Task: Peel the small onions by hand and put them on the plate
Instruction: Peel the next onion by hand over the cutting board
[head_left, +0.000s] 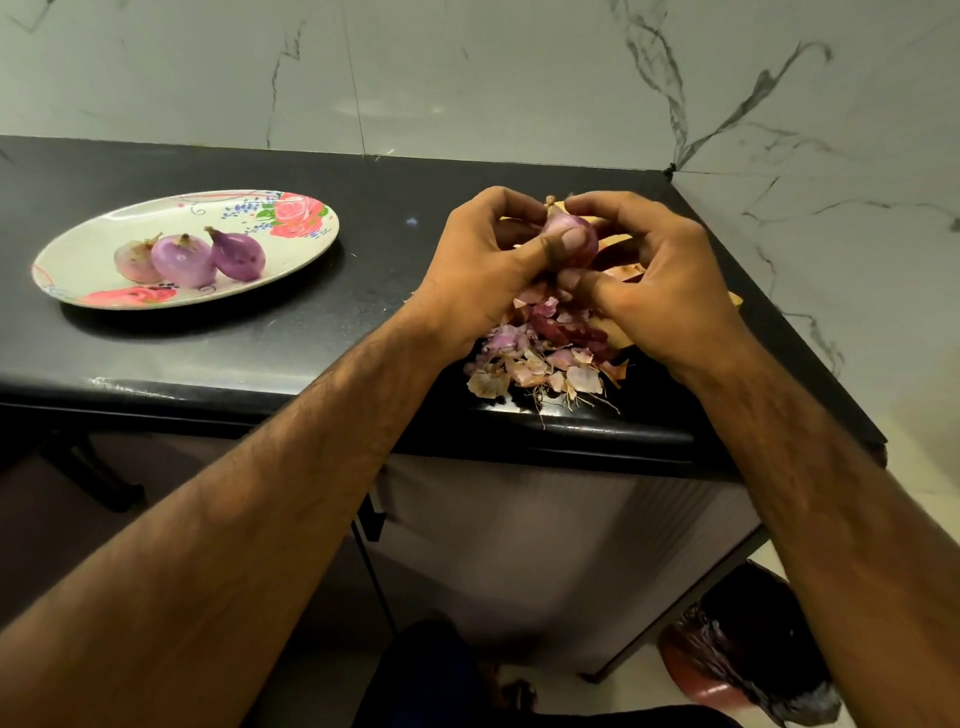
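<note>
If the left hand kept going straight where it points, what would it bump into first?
The left hand grips the onion; straight beyond it would meet the right hand, pinching the onion's tip. Depth is hard to judge.

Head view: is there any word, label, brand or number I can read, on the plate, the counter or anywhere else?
None: no readable text shows anywhere in this view.
On the plate: only a printed pattern of pink roses and blue sprigs, no lettering.
On the counter and the wall: black stone and veined marble, no signs.
On the onion held by the left hand and right hand: no sticker.
</note>
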